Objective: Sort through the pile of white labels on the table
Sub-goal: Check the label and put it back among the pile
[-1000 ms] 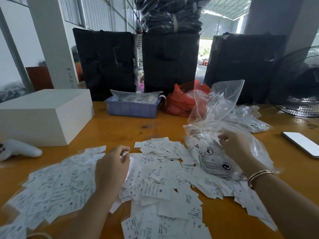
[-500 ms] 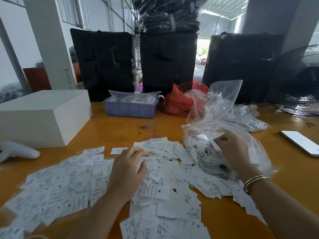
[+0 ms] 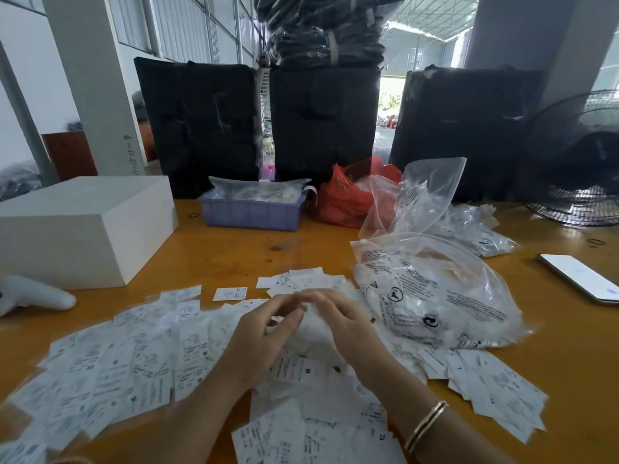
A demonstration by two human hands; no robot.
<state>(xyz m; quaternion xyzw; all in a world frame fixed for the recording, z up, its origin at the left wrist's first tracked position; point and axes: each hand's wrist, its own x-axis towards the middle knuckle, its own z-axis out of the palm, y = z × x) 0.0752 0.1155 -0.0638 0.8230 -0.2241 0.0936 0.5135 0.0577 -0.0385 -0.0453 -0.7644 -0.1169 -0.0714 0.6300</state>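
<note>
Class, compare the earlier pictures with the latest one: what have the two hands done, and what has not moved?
The right hand has let go of the clear bag and swung left to meet the left hand over the pile of white labels. Motion blur hides whether either hand has a grip on a label. The white box, blue tray and phone stayed put.

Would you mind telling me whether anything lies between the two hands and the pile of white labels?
Nothing visible does. The left hand and right hand meet directly over the pile of white labels; the clear bag lies off to the right.
</note>
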